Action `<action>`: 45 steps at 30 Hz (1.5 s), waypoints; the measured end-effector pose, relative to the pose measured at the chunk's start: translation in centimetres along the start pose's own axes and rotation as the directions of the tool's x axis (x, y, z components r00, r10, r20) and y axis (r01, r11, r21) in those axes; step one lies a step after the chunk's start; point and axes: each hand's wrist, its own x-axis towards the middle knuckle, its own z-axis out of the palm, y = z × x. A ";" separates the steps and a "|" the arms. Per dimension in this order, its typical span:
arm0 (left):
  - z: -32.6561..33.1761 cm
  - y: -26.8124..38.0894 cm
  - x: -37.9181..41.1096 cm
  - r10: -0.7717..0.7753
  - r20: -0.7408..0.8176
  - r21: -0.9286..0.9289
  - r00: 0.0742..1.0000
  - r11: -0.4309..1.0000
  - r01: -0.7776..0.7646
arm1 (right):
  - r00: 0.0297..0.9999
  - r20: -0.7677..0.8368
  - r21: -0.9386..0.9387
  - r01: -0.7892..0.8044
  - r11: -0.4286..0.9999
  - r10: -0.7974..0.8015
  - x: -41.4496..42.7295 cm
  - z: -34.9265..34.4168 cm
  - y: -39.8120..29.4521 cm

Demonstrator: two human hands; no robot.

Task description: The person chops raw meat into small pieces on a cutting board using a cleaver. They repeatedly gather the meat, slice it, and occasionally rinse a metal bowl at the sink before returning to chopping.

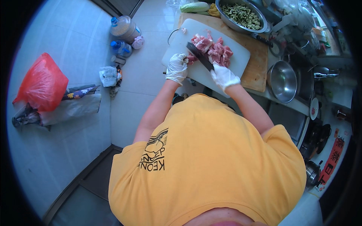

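Note:
A white plastic cutting board [181, 42] lies on a larger wooden board [258, 66]. Pieces of raw meat [219, 52] are heaped on its far and right part, with a small scrap near the far left corner. My right hand [224, 76], in a thin white glove, grips a dark-bladed kitchen knife [200, 56]; its blade points away and to the left, in front of the heap. My left hand [177, 67], also gloved, is at the board's left side with its fingers on a small piece of meat [192, 58] left of the blade.
Beyond the boards stand a steel bowl of chopped greens [241, 15] and a cabbage [195, 7]. A black-handled utensil [261, 39] lies beside that bowl. An empty steel bowl [282, 82] stands by the sink [305, 84] at the right. Large plastic bottles [124, 28] are on the left.

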 end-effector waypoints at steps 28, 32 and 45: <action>0.5 2.0 0.1 0.029 0.042 -0.075 0.999 0.997 -0.026 | 0.977 -0.101 -0.007 0.188 0.982 -0.188 8.2 3.0 -2.7; 0.8 0.6 -0.4 -0.201 -0.094 -0.040 0.975 0.979 0.198 | 0.997 0.063 -0.034 0.044 0.998 -0.042 3.0 0.6 -1.5; 0.9 1.2 -0.8 -0.308 -0.043 -0.147 0.950 0.943 0.299 | 0.977 -0.159 0.043 0.153 0.987 -0.144 -1.2 0.9 0.5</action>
